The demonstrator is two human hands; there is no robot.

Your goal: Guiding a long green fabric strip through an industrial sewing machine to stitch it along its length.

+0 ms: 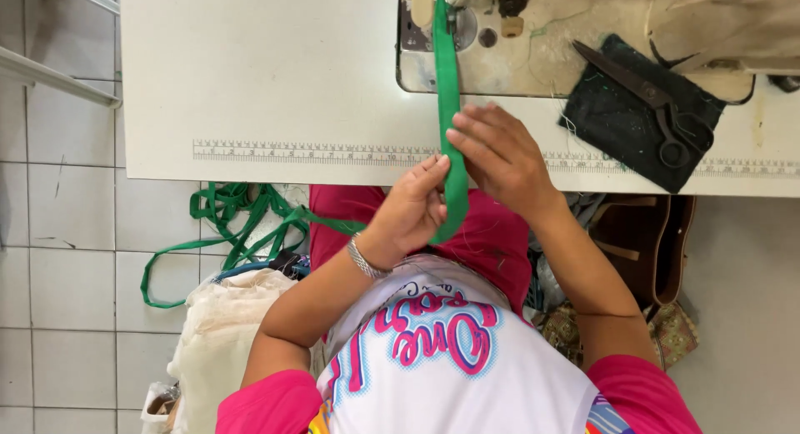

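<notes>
A long green fabric strip (447, 75) runs from the sewing machine's needle area (467, 21) down over the white table's (267, 75) near edge. My left hand (410, 210), with a metal bracelet on the wrist, pinches the strip just below the table edge. My right hand (498, 155) lies on the strip at the table edge, its fingers pressing and gripping it. The rest of the strip trails left under my left arm to a loose green pile (229, 221) on the tiled floor.
Black scissors (658, 105) lie on a dark cloth pad (633, 113) at the right of the table. A ruler scale (317, 150) is printed along the near edge. A cream fabric bundle (221, 334) sits at my left, a brown bag (650, 250) at my right.
</notes>
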